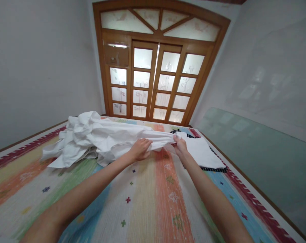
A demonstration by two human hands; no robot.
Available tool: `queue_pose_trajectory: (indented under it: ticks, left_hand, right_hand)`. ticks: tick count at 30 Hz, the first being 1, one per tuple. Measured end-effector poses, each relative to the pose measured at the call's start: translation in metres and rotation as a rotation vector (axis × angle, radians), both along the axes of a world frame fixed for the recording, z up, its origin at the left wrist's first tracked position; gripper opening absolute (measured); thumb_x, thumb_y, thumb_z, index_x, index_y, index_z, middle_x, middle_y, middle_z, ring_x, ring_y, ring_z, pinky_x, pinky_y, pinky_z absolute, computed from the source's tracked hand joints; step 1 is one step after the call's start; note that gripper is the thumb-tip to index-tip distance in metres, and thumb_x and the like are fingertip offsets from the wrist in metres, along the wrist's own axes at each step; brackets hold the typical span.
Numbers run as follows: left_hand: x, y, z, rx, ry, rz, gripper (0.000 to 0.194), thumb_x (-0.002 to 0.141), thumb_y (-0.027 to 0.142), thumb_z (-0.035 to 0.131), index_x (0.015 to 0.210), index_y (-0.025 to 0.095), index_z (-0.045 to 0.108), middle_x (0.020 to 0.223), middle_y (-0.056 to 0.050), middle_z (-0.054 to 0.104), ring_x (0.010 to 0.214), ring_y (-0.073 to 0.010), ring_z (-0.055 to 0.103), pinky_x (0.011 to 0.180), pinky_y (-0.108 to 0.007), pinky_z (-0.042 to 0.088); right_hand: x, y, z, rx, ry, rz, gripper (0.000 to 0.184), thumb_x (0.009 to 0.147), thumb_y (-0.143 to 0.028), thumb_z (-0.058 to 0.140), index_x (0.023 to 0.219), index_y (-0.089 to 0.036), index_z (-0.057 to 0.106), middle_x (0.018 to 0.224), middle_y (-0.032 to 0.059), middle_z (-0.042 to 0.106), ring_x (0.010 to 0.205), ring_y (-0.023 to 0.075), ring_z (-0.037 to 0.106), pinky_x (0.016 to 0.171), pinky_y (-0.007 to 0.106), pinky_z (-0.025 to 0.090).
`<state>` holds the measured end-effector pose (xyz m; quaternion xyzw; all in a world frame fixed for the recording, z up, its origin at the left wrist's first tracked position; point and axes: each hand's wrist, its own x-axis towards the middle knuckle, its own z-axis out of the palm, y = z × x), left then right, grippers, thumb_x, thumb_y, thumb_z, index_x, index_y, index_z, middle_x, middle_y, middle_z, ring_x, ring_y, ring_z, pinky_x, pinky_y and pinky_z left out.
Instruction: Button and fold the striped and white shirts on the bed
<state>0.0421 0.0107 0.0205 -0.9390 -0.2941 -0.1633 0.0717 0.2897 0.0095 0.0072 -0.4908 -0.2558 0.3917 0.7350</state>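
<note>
A crumpled white cloth lies in a heap across the far part of a bed with a striped, many-coloured cover. My left hand rests on a stretched length of this cloth, fingers curled over its edge. My right hand pinches the cloth's right end. The stretch of cloth runs taut between the two hands. Just right of my right hand sits a folded white piece on top of dark, patterned folded fabric.
A wooden door with frosted glass panes stands behind the bed. Plain white walls close in left and right. A glass panel leans along the right wall beside the bed's edge.
</note>
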Motion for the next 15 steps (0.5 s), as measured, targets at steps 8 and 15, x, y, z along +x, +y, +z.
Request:
queue_pose_trajectory:
  ticks: [8, 15]
  left_hand:
    - [-0.079, -0.002, -0.013, -0.073, 0.207, 0.282, 0.017, 0.088, 0.024, 0.051, 0.095, 0.014, 0.063, 0.101, -0.016, 0.067, 0.100, -0.0304, 0.060, 0.085, -0.040, 0.043]
    - [-0.050, -0.022, 0.004, -0.430, -0.320, 0.247, 0.029, 0.091, 0.029, 0.040, 0.077, 0.017, 0.062, 0.081, -0.006, 0.069, 0.080, -0.0208, 0.063, 0.075, -0.029, 0.045]
  right_hand:
    - [0.054, -0.002, 0.014, -0.171, -0.102, -0.212, 0.014, 0.082, -0.016, 0.054, 0.092, -0.023, 0.047, 0.070, -0.0077, 0.055, 0.056, 0.0075, 0.055, 0.054, 0.019, 0.051]
    - [0.014, -0.020, 0.005, -0.388, -0.338, 0.332, 0.014, 0.071, -0.019, 0.070, 0.074, -0.015, 0.057, 0.057, 0.0010, 0.060, 0.050, 0.0147, 0.057, 0.051, 0.027, 0.050]
